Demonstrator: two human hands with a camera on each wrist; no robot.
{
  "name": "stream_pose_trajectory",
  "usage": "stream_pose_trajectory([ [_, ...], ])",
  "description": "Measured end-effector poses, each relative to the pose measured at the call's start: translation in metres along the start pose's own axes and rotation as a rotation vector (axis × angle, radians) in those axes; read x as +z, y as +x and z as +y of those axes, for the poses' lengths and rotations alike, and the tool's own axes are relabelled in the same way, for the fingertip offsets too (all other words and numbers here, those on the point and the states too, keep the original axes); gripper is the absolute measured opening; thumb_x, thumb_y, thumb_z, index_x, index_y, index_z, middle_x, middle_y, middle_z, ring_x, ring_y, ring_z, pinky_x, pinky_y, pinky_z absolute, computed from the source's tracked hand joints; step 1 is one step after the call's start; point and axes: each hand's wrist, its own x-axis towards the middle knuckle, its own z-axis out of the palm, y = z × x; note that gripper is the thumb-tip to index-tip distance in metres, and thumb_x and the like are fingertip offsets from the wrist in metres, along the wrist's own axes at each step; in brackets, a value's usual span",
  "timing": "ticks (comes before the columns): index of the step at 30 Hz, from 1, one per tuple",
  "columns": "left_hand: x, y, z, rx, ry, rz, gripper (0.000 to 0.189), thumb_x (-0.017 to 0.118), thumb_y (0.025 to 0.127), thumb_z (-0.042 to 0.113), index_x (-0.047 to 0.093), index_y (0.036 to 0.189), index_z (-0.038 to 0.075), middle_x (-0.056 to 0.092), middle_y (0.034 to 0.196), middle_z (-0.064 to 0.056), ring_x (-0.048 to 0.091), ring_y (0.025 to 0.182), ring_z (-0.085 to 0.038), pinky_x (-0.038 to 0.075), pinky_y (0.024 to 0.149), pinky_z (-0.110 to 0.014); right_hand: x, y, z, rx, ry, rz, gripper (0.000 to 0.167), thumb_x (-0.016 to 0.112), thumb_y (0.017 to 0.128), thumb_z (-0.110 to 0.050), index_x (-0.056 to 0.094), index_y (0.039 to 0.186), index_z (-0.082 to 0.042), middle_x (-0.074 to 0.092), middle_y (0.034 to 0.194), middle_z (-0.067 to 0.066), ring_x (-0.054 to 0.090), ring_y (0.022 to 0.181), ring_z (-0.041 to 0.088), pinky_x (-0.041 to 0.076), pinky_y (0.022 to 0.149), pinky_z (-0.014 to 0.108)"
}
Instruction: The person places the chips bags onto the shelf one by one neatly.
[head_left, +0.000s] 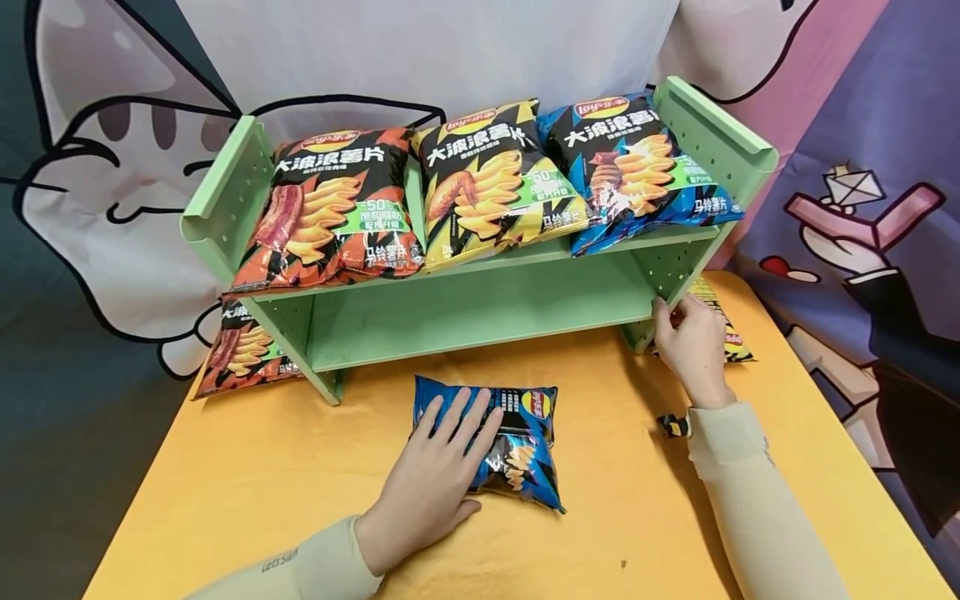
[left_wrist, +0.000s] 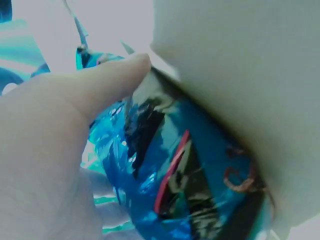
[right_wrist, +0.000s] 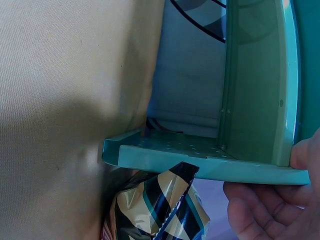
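Observation:
A blue chip bag (head_left: 525,450) lies on the yellow table in front of a green shelf rack (head_left: 480,308). My left hand (head_left: 435,479) rests on the left part of this bag, its fingers spread and straight. In the left wrist view the thumb lies along the shiny blue bag (left_wrist: 172,175). At the rack's right end, my right hand (head_left: 693,346) grips the front edge of the side panel. The right wrist view shows its thumb inside the panel (right_wrist: 210,169) and its fingers curled round the outer side.
On the top shelf lean a red chip bag (head_left: 322,208), a yellow one (head_left: 495,183) and a blue one (head_left: 637,167). Another red bag (head_left: 247,354) lies beside the rack's left end, a yellow bag (head_left: 735,342) beyond its right end. A small black-and-yellow item (head_left: 672,426) lies near the right wrist.

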Motion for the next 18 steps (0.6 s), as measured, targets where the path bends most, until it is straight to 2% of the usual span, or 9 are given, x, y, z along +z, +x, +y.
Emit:
stream_pose_trajectory([
  [6, 0.009, -0.002, 0.006, -0.012, 0.021, 0.007, 0.107, 0.07, 0.087, 0.067, 0.022, 0.166, 0.014, 0.023, 0.172, -0.016, 0.029, 0.157, -0.034, 0.035, 0.121, -0.056, 0.001, 0.0, 0.002, -0.002, -0.004, -0.004, 0.027, 0.06, 0.1, -0.018, 0.072, 0.087, 0.003, 0.067, 0.071, 0.019, 0.06, 0.06, 0.034, 0.038, 0.056, 0.03],
  [11, 0.016, 0.002, 0.007, -0.009, 0.038, 0.059, 0.073, 0.058, 0.104, 0.041, 0.029, 0.164, 0.012, 0.031, 0.169, -0.016, 0.037, 0.154, -0.032, 0.043, 0.117, -0.05, 0.002, 0.0, 0.002, -0.006, 0.0, -0.002, 0.028, 0.06, 0.1, -0.018, 0.071, 0.086, 0.002, 0.067, 0.071, 0.019, 0.059, 0.06, 0.034, 0.037, 0.056, 0.031],
  [14, 0.016, 0.005, 0.005, 0.005, 0.063, 0.086, 0.063, 0.053, 0.107, 0.032, 0.032, 0.163, 0.009, 0.036, 0.166, -0.018, 0.041, 0.152, -0.033, 0.044, 0.116, -0.048, 0.002, 0.001, 0.002, -0.008, 0.0, 0.005, 0.027, 0.06, 0.1, -0.018, 0.071, 0.084, 0.002, 0.067, 0.07, 0.019, 0.059, 0.059, 0.034, 0.038, 0.057, 0.033],
  [18, 0.014, 0.007, 0.0, 0.036, 0.078, 0.115, 0.061, 0.054, 0.107, 0.03, 0.037, 0.16, 0.006, 0.042, 0.162, -0.019, 0.047, 0.148, -0.033, 0.047, 0.114, -0.046, 0.003, 0.001, 0.002, -0.011, 0.0, 0.002, 0.028, 0.06, 0.1, -0.018, 0.069, 0.083, 0.003, 0.066, 0.071, 0.02, 0.059, 0.061, 0.037, 0.039, 0.06, 0.04],
])
